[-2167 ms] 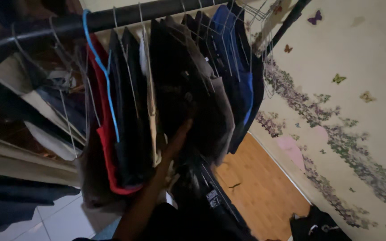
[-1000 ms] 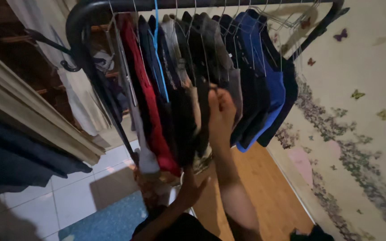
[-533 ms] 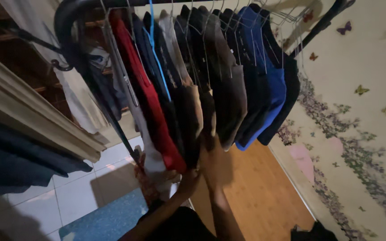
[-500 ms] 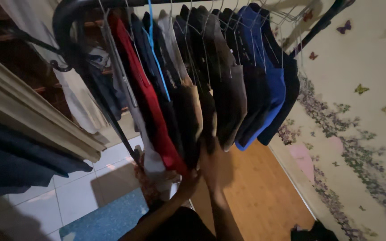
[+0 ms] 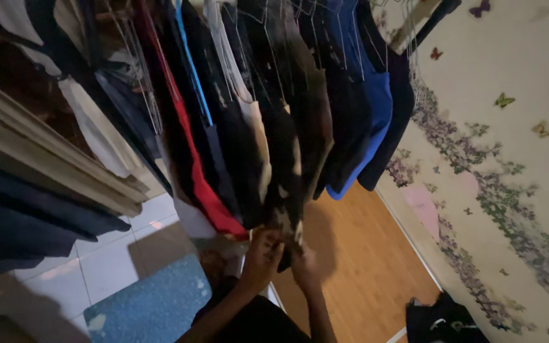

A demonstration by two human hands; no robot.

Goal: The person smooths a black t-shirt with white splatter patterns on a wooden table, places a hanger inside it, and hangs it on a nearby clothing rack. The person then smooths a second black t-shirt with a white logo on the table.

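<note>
Several garments hang close together on wire hangers from a rail out of view above. Among them are a red garment [image 5: 192,159], a cream one [image 5: 249,108], dark ones and a blue shirt [image 5: 376,101]. A dark patterned garment [image 5: 287,165] hangs in the middle. My left hand [image 5: 260,254] and my right hand [image 5: 303,263] meet at its bottom hem and pinch the cloth, the fingers closed on it. Both forearms rise from the bottom edge of the view.
A cream wall with butterfly and vine stickers [image 5: 503,165] stands on the right. Wooden flooring [image 5: 357,254] lies under the clothes, white tiles [image 5: 115,254] and a blue mat [image 5: 154,305] to the left. A dark bag [image 5: 443,321] lies at the wall's foot. Curtains [image 5: 46,165] hang left.
The view has tilted down, so the rail has left the frame. My right hand dropped from high among the clothes to the hem. Both hands now grip the dark patterned garment's bottom edge.
</note>
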